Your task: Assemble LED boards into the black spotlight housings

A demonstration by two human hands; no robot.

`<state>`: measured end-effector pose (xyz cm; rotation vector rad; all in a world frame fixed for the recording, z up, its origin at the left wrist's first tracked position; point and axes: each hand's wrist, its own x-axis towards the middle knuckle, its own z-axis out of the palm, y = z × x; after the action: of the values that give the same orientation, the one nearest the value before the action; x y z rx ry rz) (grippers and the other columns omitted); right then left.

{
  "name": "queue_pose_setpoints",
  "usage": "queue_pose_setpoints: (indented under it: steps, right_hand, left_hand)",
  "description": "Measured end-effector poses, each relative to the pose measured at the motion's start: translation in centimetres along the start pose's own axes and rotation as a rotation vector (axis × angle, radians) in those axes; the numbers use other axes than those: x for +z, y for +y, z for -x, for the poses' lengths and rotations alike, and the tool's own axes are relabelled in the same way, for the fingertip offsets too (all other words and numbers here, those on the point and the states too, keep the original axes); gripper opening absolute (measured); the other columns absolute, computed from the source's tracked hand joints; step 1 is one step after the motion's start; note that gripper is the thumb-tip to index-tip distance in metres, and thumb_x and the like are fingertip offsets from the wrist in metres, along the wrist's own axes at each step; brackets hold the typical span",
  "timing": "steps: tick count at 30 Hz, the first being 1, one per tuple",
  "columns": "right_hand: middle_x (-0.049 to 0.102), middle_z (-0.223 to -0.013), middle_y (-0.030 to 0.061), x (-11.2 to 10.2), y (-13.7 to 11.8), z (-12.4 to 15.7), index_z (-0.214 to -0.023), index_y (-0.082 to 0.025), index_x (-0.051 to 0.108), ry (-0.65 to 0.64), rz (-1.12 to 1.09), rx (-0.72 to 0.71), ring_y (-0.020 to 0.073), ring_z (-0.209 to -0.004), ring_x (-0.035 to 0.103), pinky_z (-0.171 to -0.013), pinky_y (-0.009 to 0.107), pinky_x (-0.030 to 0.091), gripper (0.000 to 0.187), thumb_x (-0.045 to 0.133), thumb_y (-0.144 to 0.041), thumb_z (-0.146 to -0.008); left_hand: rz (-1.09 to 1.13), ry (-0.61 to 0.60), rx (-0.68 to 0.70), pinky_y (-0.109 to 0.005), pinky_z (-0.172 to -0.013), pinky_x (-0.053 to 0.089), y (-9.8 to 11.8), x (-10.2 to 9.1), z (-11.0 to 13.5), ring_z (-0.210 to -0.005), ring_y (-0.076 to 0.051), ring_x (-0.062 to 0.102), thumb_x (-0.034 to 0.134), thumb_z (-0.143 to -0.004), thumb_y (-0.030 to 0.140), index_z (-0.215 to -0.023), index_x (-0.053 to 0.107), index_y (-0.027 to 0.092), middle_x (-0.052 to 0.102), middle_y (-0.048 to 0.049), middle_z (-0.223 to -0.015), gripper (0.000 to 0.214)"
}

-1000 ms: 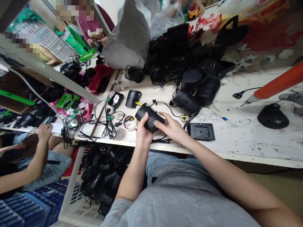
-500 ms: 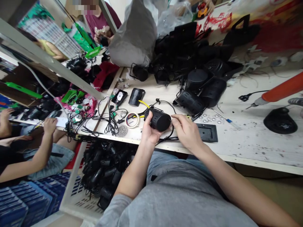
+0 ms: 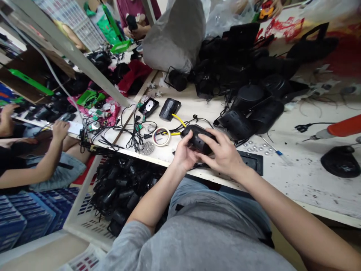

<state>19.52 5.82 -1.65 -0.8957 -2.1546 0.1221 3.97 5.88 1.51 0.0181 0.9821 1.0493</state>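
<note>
Between my two hands is a black cylindrical plastic housing (image 3: 199,140), held just above the front edge of the workbench. My left hand (image 3: 184,152) grips its left side, thumb on top. The fingers of my right hand (image 3: 221,150) wrap over its right end and partly hide it. Close behind it lie yellow-handled pliers (image 3: 178,120), with black cable around them. A roll of tape (image 3: 161,136) rests to the left, beside a round patch of small metal screws (image 3: 147,148). A black rectangular tray (image 3: 255,162) lies right of my right hand.
More black housings (image 3: 239,122) are heaped at the back right. An orange-red power screwdriver (image 3: 344,128) points in from the right. A white crate (image 3: 75,210) full of black parts stands below the bench at left. A co-worker's arm (image 3: 45,162) is farther left.
My right hand has moved from beside the housing onto it, and its fingers now close over the right end. The view has shifted slightly.
</note>
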Motion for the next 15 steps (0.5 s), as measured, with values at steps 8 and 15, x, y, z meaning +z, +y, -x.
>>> queue_pose_setpoints:
  steps: [8,15]
  right_hand:
    - [0.063,-0.126,0.0163,-1.4,-0.2,-0.2,-0.131,-0.022,0.058,0.14,-0.154,0.16,0.031,-0.118,0.065,-0.099,0.053,0.057,0.055,0.078,-0.037,-0.082]
    - [0.067,-0.123,0.0137,-1.6,-0.3,-0.1,-0.122,-0.025,0.063,0.206,-0.157,0.184,0.0306,-0.114,0.068,-0.095,0.054,0.058,0.046,0.08,-0.036,-0.08]
  left_hand:
    - [-0.11,-0.185,0.25,-0.026,-0.066,0.06,0.1,-1.4,0.5,-0.08,-0.015,0.07,0.085,-0.073,0.022,-0.115,0.055,0.027,0.069,-0.0001,-0.105,0.052]
    - [-0.181,-0.208,0.322,-0.037,-0.077,0.062,-0.2,-1.7,0.2,-0.083,-0.015,0.068,0.094,-0.063,0.036,-0.108,0.046,0.029,0.065,0.0024,-0.107,0.066]
